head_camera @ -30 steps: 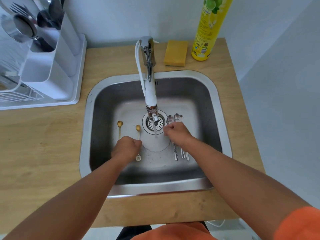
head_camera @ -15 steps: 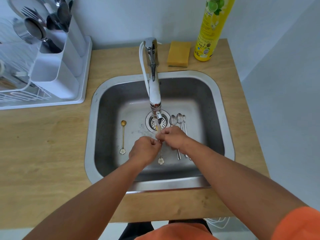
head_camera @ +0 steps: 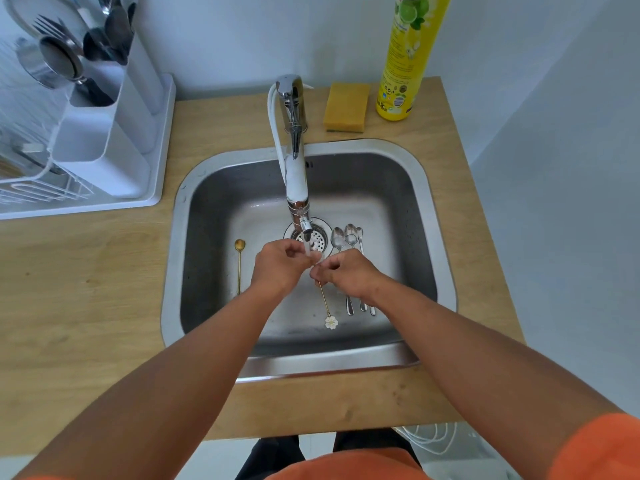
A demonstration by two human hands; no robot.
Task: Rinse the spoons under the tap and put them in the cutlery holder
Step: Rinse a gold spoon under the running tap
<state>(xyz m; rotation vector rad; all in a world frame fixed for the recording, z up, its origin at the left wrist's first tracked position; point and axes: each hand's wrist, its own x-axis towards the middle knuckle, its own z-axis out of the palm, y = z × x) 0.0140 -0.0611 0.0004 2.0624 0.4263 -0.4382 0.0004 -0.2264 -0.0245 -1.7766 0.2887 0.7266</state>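
Pinching the thin gold spoon (head_camera: 323, 295) near its bowl end, the fingertips (head_camera: 316, 271) of the right hand (head_camera: 348, 274) curl tightly round the stem, and the left hand (head_camera: 278, 266) closes its fingers on the bowl just under the stream from the tap (head_camera: 297, 188); the bowl itself is hidden between them. The handle slants down toward the person, its white flower tip hanging free above the sink (head_camera: 426, 237) floor. It looks light and stiff, but wet and slim, so I'd judge it slippery; the stem's middle seems the safest hold, sparing that flower. A second gold spoon (head_camera: 239, 265) lies to the left on the basin floor, three silver spoons (head_camera: 349, 237) lie right of the drain, and the cutlery holder (head_camera: 104, 133) stands well apart on the counter's left.
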